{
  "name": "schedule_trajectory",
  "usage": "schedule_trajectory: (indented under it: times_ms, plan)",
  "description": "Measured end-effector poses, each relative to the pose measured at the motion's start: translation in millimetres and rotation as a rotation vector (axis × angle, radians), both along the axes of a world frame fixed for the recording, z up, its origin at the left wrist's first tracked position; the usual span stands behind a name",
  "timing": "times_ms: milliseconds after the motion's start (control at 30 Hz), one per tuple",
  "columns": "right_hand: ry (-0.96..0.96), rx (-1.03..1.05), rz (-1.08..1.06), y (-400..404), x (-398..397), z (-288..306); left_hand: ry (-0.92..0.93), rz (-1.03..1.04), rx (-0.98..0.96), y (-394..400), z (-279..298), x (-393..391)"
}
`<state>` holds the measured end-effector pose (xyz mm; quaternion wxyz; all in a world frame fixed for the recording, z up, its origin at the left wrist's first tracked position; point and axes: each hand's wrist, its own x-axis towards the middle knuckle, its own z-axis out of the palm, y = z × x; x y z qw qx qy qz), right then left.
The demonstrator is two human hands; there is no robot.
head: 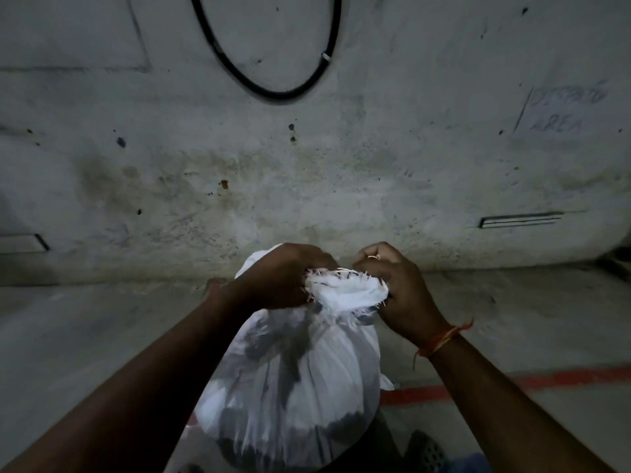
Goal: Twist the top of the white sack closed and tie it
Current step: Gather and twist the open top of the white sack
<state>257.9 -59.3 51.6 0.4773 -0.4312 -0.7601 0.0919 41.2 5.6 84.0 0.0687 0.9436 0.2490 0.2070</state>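
White woven plastic sack (300, 363), neck bunched: your left hand (283, 278) and right hand (396, 285) both grip its frayed top; next, twist tighter before tying.

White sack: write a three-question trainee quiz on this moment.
1. True or false: both hands grip the gathered top of the white sack.
2. Which wrist wears the orange thread band? A left, B right.
3. Fill in: the painted line on the floor is ___.

Key: 1 true, the left hand and right hand curl round the frayed top. 2 B. 3 red.
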Motion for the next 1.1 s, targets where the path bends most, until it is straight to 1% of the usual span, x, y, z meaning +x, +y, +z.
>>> schedule_trajectory:
  times_ms: [67,133,200,267,333,400,433,467,533,567,600,667,700,767,833,867,967,1033,1100]
  plan:
    - [0.052,0.013,0.028,-1,-2,-4,0.117,0.016,0.004,0,-5,-7]
    - [0.088,0.010,0.039,1,-5,-6,0.158,0.065,0.035,5,-15,-17]
    - [0.137,-0.003,0.042,3,-8,-9,0.138,0.108,0.062,11,-22,-27]
    - [0.237,-0.052,0.032,6,-8,-13,0.119,0.066,0.076,16,-27,-32]
    - [0.368,-0.108,0.018,9,-10,-15,0.012,0.012,0.003,16,-25,-32]
    - [0.494,-0.145,0.008,12,-13,-15,-0.162,-0.025,-0.110,14,-21,-31]
    - [0.535,-0.149,-0.004,15,-13,-16,-0.217,-0.037,-0.169,14,-19,-30]
    - [0.557,-0.145,-0.013,18,-12,-16,-0.235,-0.028,-0.236,13,-16,-29]
    - [0.537,-0.130,-0.050,25,-5,-16,-0.257,0.001,-0.358,17,-11,-27]
    - [0.529,-0.146,-0.060,29,0,-16,-0.280,0.009,-0.391,18,-7,-26]
    - [0.565,-0.193,-0.050,31,4,-16,-0.284,0.017,-0.398,20,-2,-26]
    - [0.624,-0.291,-0.009,33,9,-12,-0.227,0.054,-0.311,24,4,-27]
    - [0.609,-0.312,0.007,33,9,-10,-0.189,0.091,-0.267,27,5,-29]
    - [0.558,-0.362,0.050,33,6,-6,-0.129,0.204,-0.252,35,5,-30]
    - [0.514,-0.410,0.026,34,0,-3,-0.071,0.261,-0.236,42,4,-28]
    - [0.504,-0.426,-0.015,37,-3,-2,-0.081,0.276,-0.244,43,4,-26]
    - [0.493,-0.418,-0.097,54,-10,7,-0.210,0.297,-0.282,43,8,-21]
    - [0.486,-0.382,-0.060,66,-15,20,-0.262,0.316,-0.294,44,10,-19]
    - [0.462,-0.392,0.005,76,-21,34,-0.253,0.317,-0.250,48,11,-16]
